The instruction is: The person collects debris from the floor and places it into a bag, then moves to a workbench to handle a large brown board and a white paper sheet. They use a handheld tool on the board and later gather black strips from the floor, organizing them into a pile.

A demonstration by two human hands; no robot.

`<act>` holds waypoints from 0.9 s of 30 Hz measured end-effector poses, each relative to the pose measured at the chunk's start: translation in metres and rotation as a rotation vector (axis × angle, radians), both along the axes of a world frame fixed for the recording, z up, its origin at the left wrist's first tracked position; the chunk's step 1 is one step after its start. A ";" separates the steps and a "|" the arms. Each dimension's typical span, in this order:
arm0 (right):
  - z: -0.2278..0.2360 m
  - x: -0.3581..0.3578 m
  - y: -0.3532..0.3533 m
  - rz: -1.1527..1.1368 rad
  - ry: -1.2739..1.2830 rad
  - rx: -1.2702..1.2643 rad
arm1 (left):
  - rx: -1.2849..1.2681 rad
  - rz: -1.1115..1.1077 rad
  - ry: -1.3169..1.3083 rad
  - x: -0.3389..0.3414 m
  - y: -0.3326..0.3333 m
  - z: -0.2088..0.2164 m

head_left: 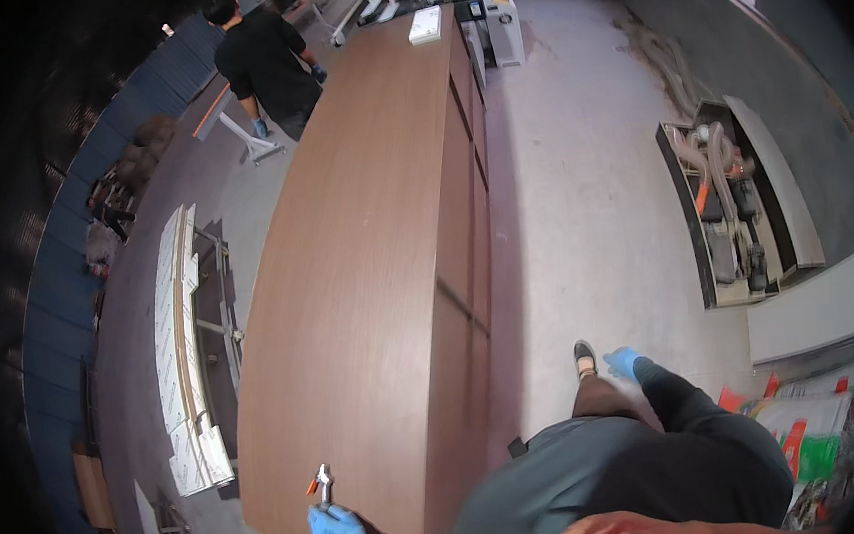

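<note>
My left hand (pixel 338 529), in a blue glove, is closed around a small silver hand tool with an orange part (pixel 324 484). It is held over the near end of a long brown wood-grain cabinet top (pixel 350 303). The tool's head points away from me; its exact kind is not clear. My right hand (pixel 623 363), also gloved in blue, hangs beside my leg above the floor. Its fingers look loosely apart, with nothing seen in them.
A person (pixel 274 63) in dark clothes stands left of the cabinet's far end. A white box (pixel 425 25) lies on top there. Wrapped panels (pixel 181 357) rest on a rack at left. An open crate of hoses and tools (pixel 728 208) and plastic bags (pixel 806 428) lie right.
</note>
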State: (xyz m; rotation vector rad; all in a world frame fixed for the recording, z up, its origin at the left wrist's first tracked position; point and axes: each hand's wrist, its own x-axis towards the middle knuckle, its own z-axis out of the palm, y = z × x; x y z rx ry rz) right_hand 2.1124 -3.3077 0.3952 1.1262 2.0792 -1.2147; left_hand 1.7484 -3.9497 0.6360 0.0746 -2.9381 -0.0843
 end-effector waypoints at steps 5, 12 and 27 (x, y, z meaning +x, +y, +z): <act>-0.025 -0.045 0.204 -0.220 -0.125 -0.112 | -0.270 0.492 0.090 0.005 0.086 -0.009; -0.024 -0.156 0.391 -0.452 0.095 -0.181 | -0.257 0.536 0.157 -0.074 0.236 -0.013; -0.026 -0.382 0.645 -0.070 0.284 0.074 | 0.378 -0.479 0.428 -0.433 0.932 0.028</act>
